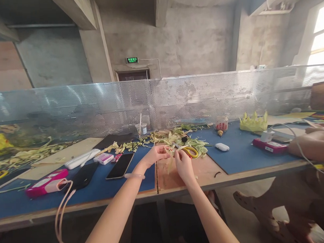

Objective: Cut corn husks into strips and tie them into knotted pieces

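My left hand [157, 155], with a pale bracelet at its wrist, is closed in a pinch on a thin pale-green leaf strip [170, 164]. Close to its right, my right hand [184, 165] has thumb and fingers pressed together on the same strip. The strip's exact kind is too small to tell. Yellow-handled scissors [195, 151] lie just beyond my right hand, partly over a heap of pale-green leaves and husks [162, 137]. Under both hands is a bare reddish-brown board [166, 181].
Left on the blue tabletop [100, 192] are a phone [120, 166], a pink box [45, 182] and small green bundles [129, 146]. At right are a white earphone case [222, 146], a jar [221, 123], a yellow-green crown shape [253, 122] and another person's arm [310, 144]. A perforated metal screen [172, 103] stands behind.
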Motion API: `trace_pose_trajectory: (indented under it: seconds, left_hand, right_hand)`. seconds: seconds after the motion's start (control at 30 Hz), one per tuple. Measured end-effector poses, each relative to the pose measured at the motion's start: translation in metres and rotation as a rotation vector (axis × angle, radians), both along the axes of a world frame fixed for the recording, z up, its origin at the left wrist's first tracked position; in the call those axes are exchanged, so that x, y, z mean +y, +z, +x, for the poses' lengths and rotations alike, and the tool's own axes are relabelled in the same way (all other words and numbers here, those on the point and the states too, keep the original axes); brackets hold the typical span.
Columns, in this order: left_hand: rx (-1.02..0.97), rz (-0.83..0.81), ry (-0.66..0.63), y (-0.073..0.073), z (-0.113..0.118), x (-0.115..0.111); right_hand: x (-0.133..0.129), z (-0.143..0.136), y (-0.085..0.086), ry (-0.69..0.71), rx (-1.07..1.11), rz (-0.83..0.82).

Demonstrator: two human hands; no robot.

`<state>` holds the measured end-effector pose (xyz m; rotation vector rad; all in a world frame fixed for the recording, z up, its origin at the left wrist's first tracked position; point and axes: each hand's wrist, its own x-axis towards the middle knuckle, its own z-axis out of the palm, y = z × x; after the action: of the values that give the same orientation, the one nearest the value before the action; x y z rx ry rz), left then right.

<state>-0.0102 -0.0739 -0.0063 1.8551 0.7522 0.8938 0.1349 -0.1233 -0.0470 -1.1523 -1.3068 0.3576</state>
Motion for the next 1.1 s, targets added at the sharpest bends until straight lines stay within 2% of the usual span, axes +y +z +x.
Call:
trace_pose_trajectory:
  seconds: [0.2,0.47,0.67,0.9,1.0,1.1]
  left_hand:
    - [0.029,0.147,0.072,0.001,0.001,0.003]
    - [-0.022,0.053,0.013,0.003,0.003,-0.002]
    - [-0.036,0.078,0.081,0.003,0.002,0.0]
    - [-0.022,0.054,0.143,-0.001,0.0,0.009]
    - [-0.047,0.037,0.181,-0.005,-0.002,0.015]
    - [-0.065,0.028,0.222,-0.009,-0.003,0.02]
  right_hand:
    - [0.004,0.001,0.003,-0.016,-0.033,-0.012]
    - [0.005,0.0,0.005,0.013,-0.027,0.014]
    - [0.009,-0.005,0.005,-0.009,-0.105,-0.041]
    - [0.015,-0.001,0.009,-0.04,-0.353,-0.113]
    - [0.005,0.005,0.015,-0.067,-0.537,-0.188]
    - [-0.008,0.013,0.026,-0.029,-0.77,-0.223]
